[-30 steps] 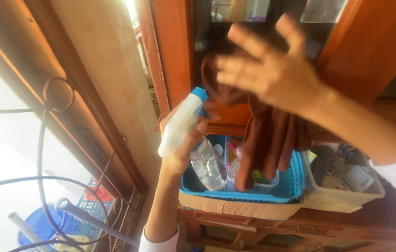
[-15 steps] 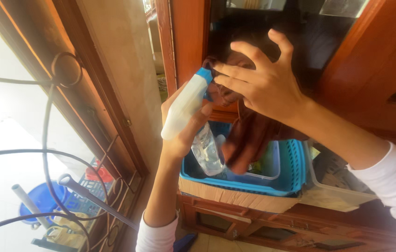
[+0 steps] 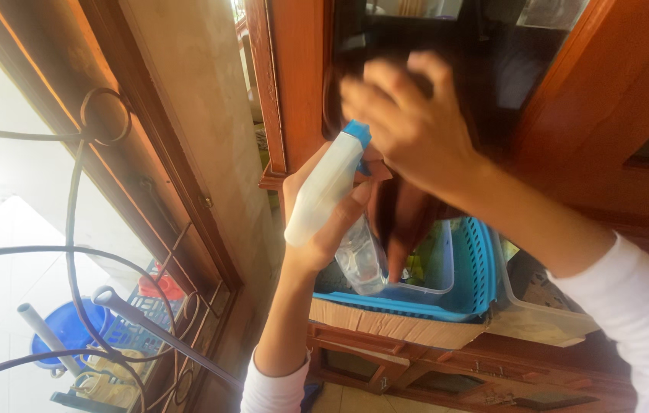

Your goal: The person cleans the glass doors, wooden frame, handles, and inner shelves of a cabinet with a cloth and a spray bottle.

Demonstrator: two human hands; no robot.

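Two hands are at work at a wooden cabinet. Nearest, the left hand (image 3: pixel 323 229) is closed around a spray bottle (image 3: pixel 339 203), white head with a blue nozzle tip and a clear body hanging below the fist; the bottle is held tilted, nozzle toward the cabinet's glass door (image 3: pixel 431 46). Beyond it, the right hand (image 3: pixel 408 126) presses a brown cloth (image 3: pixel 397 218) flat against the lower part of the glass, fingers spread over the fabric; the loose end of the cloth hangs down behind the bottle into a blue plastic basket (image 3: pixel 481 268). A clear tub (image 3: pixel 546 321) stands just beside the basket to the right, both on the cabinet ledge.

Judgement: the wiping is best done with the palm kept flat, strokes overlapping, and the cloth's tail gathered so it does not drag through the basket. The nozzle should stay clear of the wiping hand.

Limits: the right hand is motion-blurred, so finger positions are approximate. The trigger finger is hidden. Basket contents are mostly covered. Whether the glass is wet cannot be told. To the left, a barred window (image 3: pixel 79 229) is overexposed.
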